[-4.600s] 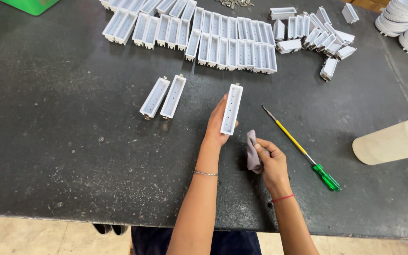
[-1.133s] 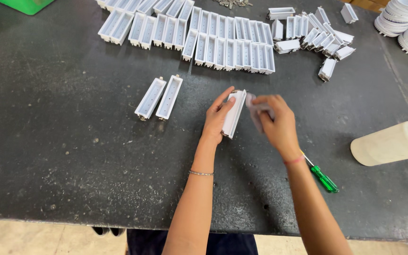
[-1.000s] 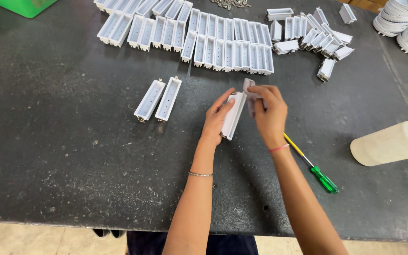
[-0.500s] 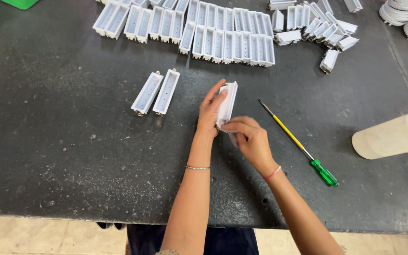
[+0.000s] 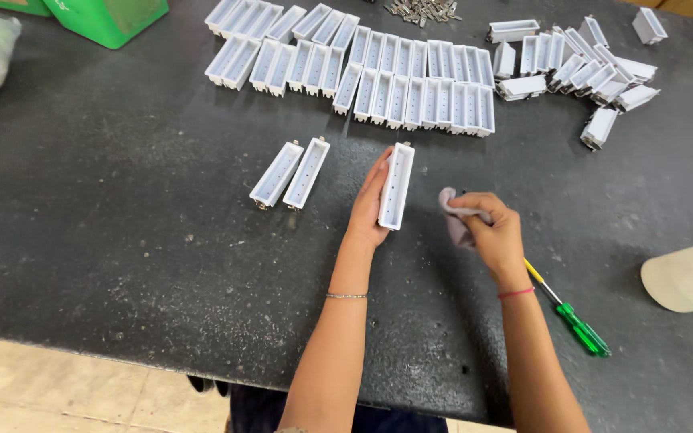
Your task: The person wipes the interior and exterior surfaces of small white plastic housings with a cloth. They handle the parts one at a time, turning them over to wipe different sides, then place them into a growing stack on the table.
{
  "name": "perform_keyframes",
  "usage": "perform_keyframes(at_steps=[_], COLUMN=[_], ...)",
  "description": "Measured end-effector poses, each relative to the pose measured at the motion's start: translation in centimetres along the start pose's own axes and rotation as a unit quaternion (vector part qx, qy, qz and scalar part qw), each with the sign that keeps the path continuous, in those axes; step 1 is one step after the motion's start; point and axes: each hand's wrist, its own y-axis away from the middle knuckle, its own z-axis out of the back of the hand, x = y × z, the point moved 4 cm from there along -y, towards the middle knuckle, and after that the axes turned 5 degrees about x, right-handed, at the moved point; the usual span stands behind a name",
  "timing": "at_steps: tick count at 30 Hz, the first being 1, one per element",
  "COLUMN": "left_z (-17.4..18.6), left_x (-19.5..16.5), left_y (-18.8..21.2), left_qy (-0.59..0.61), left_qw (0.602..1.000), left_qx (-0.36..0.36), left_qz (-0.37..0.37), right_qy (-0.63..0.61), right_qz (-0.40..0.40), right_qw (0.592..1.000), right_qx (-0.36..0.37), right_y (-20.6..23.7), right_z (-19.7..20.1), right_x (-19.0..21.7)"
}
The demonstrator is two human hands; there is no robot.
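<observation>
dark speckled stone makes up the table, which fills nearly the whole view, with pale floor tiles showing below its near edge; since a moment ago the view has pulled back to take in a green box at the far left corner and more of the far rows. the right hand has drawn away from the tray it was working at half a second ago and now sits beside it, apart from it. a long double row of white trays lies across the far side, with a looser heap of the same trays to its right and a beige rounded container at the right edge. two single trays lie side by side left of the hands. the left hand holds a narrow white tray flat on the table, fingers laid along its left side. the right hand is clenched around a small grey cloth. a green-handled screwdriver lies just behind that wrist.
</observation>
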Motion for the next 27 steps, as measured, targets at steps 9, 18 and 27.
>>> perform_keyframes(at_steps=[9, 18, 27], left_z=[2.3, 4.0, 2.6], left_x=[0.4, 0.3, -1.5], left_y=[-0.2, 0.7, 1.8], left_qy=[0.069, 0.183, 0.300], left_qw=[0.996, 0.979, 0.942], left_qx=[0.028, 0.037, 0.126], left_qz=[0.055, 0.078, 0.087], right_qy=[-0.265, -0.312, -0.322], right_qz=[-0.144, -0.156, -0.145], right_qw=[0.947, 0.929, 0.927], right_qx=[-0.113, -0.123, -0.129], right_y=[0.5, 1.1, 1.0], right_z=[-2.9, -3.6, -3.9], right_x=[-6.7, -6.1, -5.3])
